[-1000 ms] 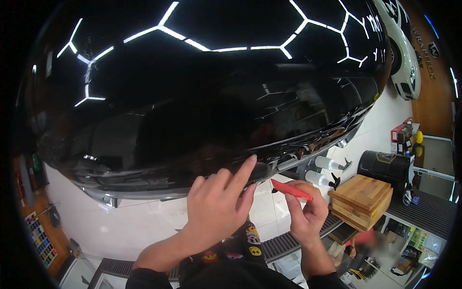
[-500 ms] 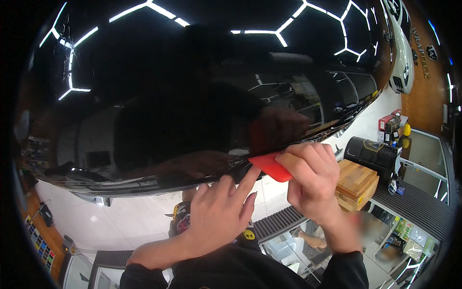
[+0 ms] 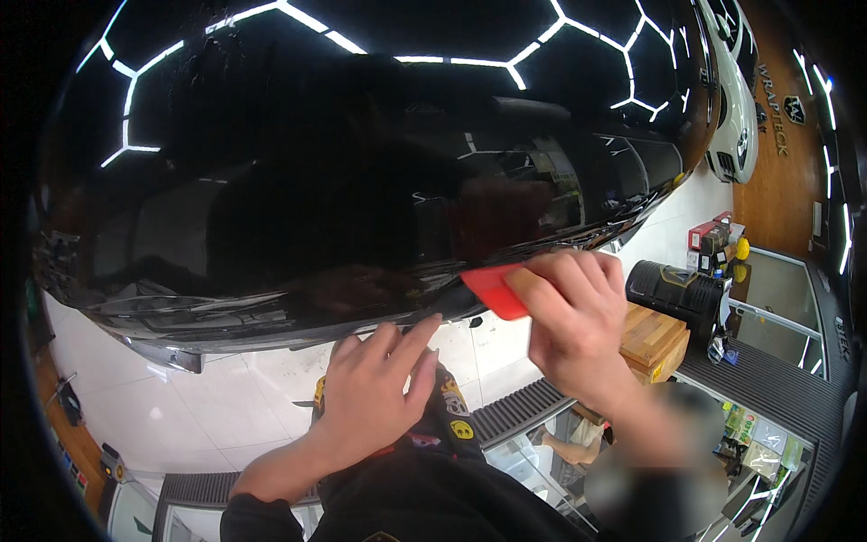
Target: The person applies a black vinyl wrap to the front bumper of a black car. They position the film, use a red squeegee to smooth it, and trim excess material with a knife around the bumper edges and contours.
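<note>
A glossy black car panel [image 3: 325, 217] fills the upper view, mirroring hexagonal ceiling lights. My left hand [image 3: 377, 388] is open beneath its lower edge, fingers bent and apart, index fingertip at the edge. My right hand [image 3: 573, 334] grips a flat red squeegee [image 3: 488, 289], whose edge rests at the panel's lower rim, right of my left fingertips. Whether the tool's tip presses on the surface is hard to tell.
A white car [image 3: 736, 144] stands at upper right. Small boxes [image 3: 704, 237], a black drum [image 3: 668, 294], a wooden box [image 3: 650, 339] and a ribbed counter [image 3: 768, 379] are at right. Another person's bare limb [image 3: 569, 452] shows, partly hidden, at lower right.
My right hand has raised the red squeegee to the panel's lower edge, shifting slightly up since the middle frame. My left hand has moved left, away from the tool.
</note>
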A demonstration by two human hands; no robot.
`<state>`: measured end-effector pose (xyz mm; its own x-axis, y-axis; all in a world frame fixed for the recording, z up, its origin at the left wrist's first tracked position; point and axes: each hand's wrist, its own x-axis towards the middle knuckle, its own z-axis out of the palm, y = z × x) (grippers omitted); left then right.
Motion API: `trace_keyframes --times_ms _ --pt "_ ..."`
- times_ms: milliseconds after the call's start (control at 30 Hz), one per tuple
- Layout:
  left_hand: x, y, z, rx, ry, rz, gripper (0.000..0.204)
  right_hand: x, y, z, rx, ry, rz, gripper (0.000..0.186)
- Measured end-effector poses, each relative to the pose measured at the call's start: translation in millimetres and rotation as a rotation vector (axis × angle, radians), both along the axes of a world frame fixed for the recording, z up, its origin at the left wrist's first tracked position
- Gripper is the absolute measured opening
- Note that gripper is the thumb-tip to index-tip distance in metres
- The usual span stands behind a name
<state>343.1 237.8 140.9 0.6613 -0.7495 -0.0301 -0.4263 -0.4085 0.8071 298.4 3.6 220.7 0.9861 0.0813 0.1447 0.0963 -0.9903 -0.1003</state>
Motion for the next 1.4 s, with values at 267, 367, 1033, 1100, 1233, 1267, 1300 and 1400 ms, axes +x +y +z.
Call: trace_keyframes --times_ms 267,367,1033,1100,1233,1267,1300,1400 --pt "-8 13 -4 -0.086 0.057 -0.027 0.042 -3 0 -17 -0.065 -0.074 0.049 0.043" --pt "-4 19 -2 -0.056 0.055 -0.054 0.042 -9 5 -7 -0.077 -0.055 0.027 0.044" --pt "12 11 -3 -0.106 0.144 -0.088 0.036 -42 39 -19 0.03 -0.061 -0.086 0.057" --pt "13 11 -4 -0.101 0.146 -0.113 0.034 -33 55 -33 0.024 -0.096 -0.053 0.053" --pt "12 13 -6 -0.075 0.176 -0.17 0.035 -31 40 -42 0.008 -0.15 -0.151 0.053" --pt "11 13 -8 -0.065 0.188 -0.178 0.035 -32 35 -45 0.002 -0.156 -0.155 0.053" --pt "11 13 -10 -0.071 0.195 -0.186 0.036 -35 31 -47 -0.009 -0.16 -0.165 0.053" --pt "12 12 -16 -0.075 0.21 -0.205 0.038 -39 14 -53 -0.039 -0.202 -0.197 0.054"
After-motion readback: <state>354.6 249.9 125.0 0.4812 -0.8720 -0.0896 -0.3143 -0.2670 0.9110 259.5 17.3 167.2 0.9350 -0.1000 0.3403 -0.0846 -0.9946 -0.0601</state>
